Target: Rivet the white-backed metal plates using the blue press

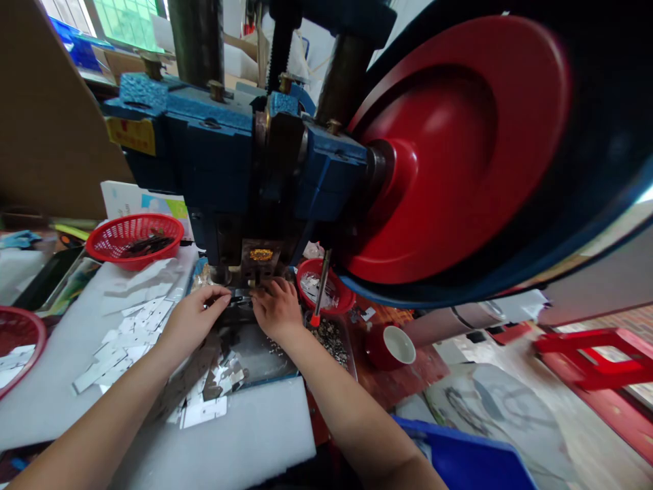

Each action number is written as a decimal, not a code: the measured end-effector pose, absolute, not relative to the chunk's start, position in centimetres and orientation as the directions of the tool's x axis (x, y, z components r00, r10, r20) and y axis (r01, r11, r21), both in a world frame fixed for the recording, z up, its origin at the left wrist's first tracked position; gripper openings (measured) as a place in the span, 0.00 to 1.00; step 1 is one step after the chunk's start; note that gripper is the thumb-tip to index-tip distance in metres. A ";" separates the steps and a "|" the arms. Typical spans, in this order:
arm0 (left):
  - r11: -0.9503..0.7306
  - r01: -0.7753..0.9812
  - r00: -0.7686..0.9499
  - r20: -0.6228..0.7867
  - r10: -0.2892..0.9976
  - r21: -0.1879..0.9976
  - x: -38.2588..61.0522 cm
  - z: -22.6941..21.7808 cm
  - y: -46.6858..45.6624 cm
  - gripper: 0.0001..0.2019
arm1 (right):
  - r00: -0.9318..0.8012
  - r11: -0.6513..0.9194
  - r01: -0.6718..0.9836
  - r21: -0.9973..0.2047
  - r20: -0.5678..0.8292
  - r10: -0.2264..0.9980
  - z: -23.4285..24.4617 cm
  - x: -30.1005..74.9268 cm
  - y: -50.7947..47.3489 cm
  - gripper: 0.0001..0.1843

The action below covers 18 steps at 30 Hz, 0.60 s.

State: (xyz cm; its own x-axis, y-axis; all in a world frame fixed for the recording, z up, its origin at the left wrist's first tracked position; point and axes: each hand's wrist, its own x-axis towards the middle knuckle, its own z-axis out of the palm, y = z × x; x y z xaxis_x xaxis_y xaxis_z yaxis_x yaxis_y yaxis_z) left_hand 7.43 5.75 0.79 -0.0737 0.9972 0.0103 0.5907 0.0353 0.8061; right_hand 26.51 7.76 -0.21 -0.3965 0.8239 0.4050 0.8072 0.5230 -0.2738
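Under the ram of a blue press point(214, 150), both hands meet at the small dark die point(239, 307). My left hand point(196, 316) comes in from the left, thumb and fingers pinched at the die's edge; whatever is between them is too small to name. My right hand point(278, 309) rests at the die's right side with its fingers curled and close together. Its fingertips, and anything under them, are hidden. Loose flat metal plates point(204, 412) lie in front of the die, and a larger spread of plates point(133, 337) lies to the left.
A red flywheel point(459, 150) looms at the upper right. Red baskets hold dark pieces point(150, 243) at left and pale plates point(319, 291) behind the right hand. A red-tipped rod point(321, 289), a tray of small scrap point(331, 344) and a cup point(390, 346) stand right. White foam point(265, 435) lies in front.
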 end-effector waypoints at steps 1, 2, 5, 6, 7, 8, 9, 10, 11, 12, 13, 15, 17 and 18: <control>0.033 0.601 -0.074 0.015 0.997 0.799 7.6 1.0 6.0 0.16 | -0.419 0.544 0.797 -0.263 0.409 0.811 -0.1 26.6 7.7 0.10; 0.026 0.619 -0.070 0.022 0.997 0.785 7.8 1.1 6.2 0.16 | -0.433 0.561 0.784 -0.266 0.413 0.801 -0.1 26.7 7.8 0.10; -0.003 0.688 -0.053 0.055 0.997 0.726 8.4 1.3 7.0 0.17 | -0.394 0.556 0.746 -0.366 0.431 0.812 -0.4 26.9 7.8 0.11; -0.013 0.704 -0.046 0.064 0.997 0.710 8.6 1.2 7.3 0.17 | -0.359 0.539 0.736 -0.410 0.438 0.824 -0.6 27.0 7.9 0.12; -0.023 0.715 -0.036 0.070 0.997 0.699 8.8 1.0 7.6 0.17 | -0.330 0.525 0.726 -0.445 0.444 0.833 -0.8 27.1 7.9 0.13; -0.035 0.720 -0.026 0.077 0.997 0.693 9.0 0.8 7.8 0.17 | -0.313 0.518 0.717 -0.466 0.449 0.837 -1.0 27.2 7.9 0.14; -0.049 0.722 -0.016 0.087 0.996 0.691 9.1 0.6 8.1 0.16 | -0.312 0.520 0.712 -0.472 0.450 0.836 -1.2 27.3 7.8 0.14; -0.066 0.725 -0.005 0.101 0.995 0.685 9.2 0.4 8.3 0.16 | -0.325 0.527 0.711 -0.465 0.447 0.833 -1.3 27.4 7.8 0.15; -0.082 0.730 0.005 0.116 0.993 0.679 9.2 0.1 8.5 0.16 | -0.343 0.533 0.716 -0.451 0.438 0.831 -1.4 27.5 7.7 0.16; -0.096 0.736 0.011 0.131 0.991 0.670 9.2 -0.1 8.7 0.16 | -0.361 0.536 0.725 -0.433 0.424 0.831 -1.5 27.6 7.7 0.16; -0.108 0.742 0.014 0.145 0.989 0.662 9.3 -0.3 8.8 0.16 | -0.371 0.531 0.739 -0.415 0.407 0.834 -1.4 27.6 7.7 0.17; -0.127 0.753 0.022 0.168 0.986 0.645 9.3 -0.6 9.1 0.17 | -0.378 0.514 0.771 -0.376 0.380 0.844 -1.3 27.7 7.6 0.18; -0.142 0.762 0.030 0.185 0.982 0.631 9.3 -0.8 9.2 0.16 | -0.380 0.502 0.795 -0.339 0.366 0.849 -1.0 27.7 7.6 0.18; -0.148 0.766 0.034 0.191 0.981 0.625 9.2 -0.9 9.3 0.16 | -0.383 0.499 0.804 -0.323 0.362 0.850 -0.9 27.8 7.6 0.19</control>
State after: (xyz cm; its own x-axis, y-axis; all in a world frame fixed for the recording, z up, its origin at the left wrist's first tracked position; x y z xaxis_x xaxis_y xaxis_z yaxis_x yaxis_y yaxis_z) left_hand 9.23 9.28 -0.88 0.0340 0.9810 0.1912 0.7660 -0.1485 0.6255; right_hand 27.79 7.58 -0.92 -0.3827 0.8501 0.3616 0.8040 0.4993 -0.3230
